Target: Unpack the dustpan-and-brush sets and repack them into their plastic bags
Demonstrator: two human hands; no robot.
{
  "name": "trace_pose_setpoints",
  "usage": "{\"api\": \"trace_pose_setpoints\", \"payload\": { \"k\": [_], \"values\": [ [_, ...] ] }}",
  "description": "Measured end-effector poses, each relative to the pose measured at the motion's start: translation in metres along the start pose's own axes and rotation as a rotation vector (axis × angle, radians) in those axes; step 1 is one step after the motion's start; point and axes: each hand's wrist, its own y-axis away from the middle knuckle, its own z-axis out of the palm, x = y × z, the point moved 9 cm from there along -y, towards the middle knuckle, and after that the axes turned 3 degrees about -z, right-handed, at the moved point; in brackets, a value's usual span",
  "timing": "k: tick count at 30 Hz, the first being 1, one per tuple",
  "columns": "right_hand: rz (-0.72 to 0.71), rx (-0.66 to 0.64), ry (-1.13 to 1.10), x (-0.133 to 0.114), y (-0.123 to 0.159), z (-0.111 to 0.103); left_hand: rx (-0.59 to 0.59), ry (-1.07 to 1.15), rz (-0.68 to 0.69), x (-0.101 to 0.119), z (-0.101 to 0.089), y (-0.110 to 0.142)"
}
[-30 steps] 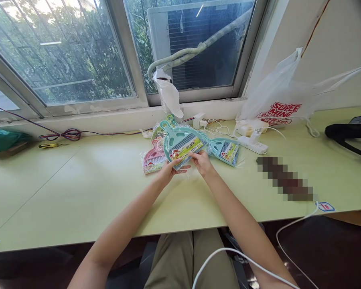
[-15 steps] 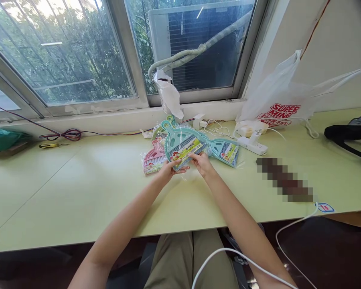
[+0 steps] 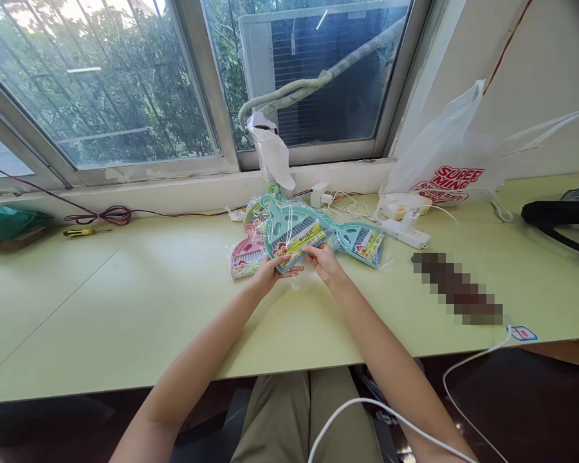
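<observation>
Between my two hands is a teal dustpan and brush set [image 3: 289, 222] in clear plastic wrap, with a yellow label across its bristles. My left hand [image 3: 270, 273] grips its lower left corner, thumb on top and fingers underneath. At the lower right edge, my right hand [image 3: 324, 260] pinches the wrapped set near the label. A pink wrapped set [image 3: 247, 254] lies just left of it, partly covered. Another teal set [image 3: 363, 243] lies to the right, its handle pointing left. Part of a green set [image 3: 255, 209] shows behind, mostly hidden.
To the right are a white power strip [image 3: 405, 233], a white plastic bag [image 3: 439, 161], a black strap-like item [image 3: 557, 215] and a blurred-out patch. A yellow screwdriver [image 3: 80, 233] and bundled cable [image 3: 116, 215] lie at left. A white cable [image 3: 352, 402] crosses over my lap.
</observation>
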Motion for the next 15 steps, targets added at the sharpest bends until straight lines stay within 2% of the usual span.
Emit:
{"api": "trace_pose_setpoints", "payload": {
  "k": [15],
  "values": [
    [-0.002,-0.004,-0.026,0.0018,0.0014,0.0007,0.052,0.029,0.019,0.0030,-0.0025,-0.0004]
  ]
}}
